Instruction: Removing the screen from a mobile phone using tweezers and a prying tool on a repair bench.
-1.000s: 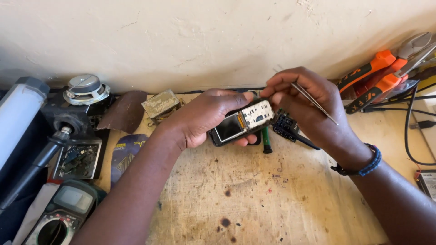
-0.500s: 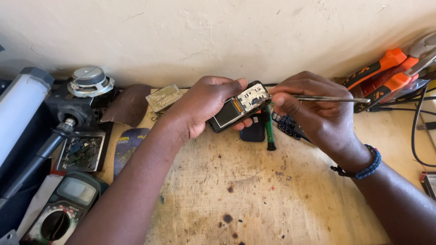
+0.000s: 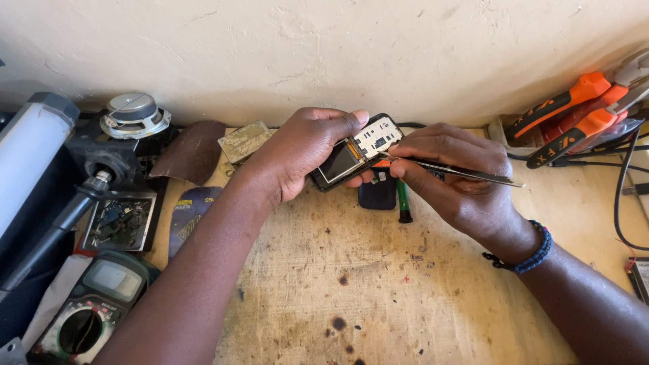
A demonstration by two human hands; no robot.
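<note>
Well into a strip-down, judging by how things lie: small phone [image 3: 356, 153] already bare of its back cover, white board and little grey screen exposed, gripped at its lower end and sides by the left hand [image 3: 302, 157], fingers curled round it, raised just above the stained wooden bench [image 3: 378, 297]. Right hand [image 3: 454, 177], just right of the phone, pinched shut on thin steel tweezers [image 3: 451, 169], tips laid against the board's lower edge; perhaps on a connector or a screw there, too small to tell. Board not yet lifted out, so probably much left: freeing it, then whatever lies beneath. Directly below the phone, a dark rounded slab [image 3: 378, 195], likely a battery or cover, matte and smooth, and beside it a green-handled screwdriver [image 3: 403, 201], slim and round. Far left of the phone, a green multimeter [image 3: 88, 312] with rubbery casing, a square tray of loose parts [image 3: 118, 219], a round metal speaker [image 3: 134, 115]. Far right of the phone, orange-handled pliers [image 3: 565, 115], glossy plastic grips, and black cables [image 3: 625, 176]. Behind the phone, rough cream plaster wall [image 3: 324, 54], cracked and pitted.
</note>
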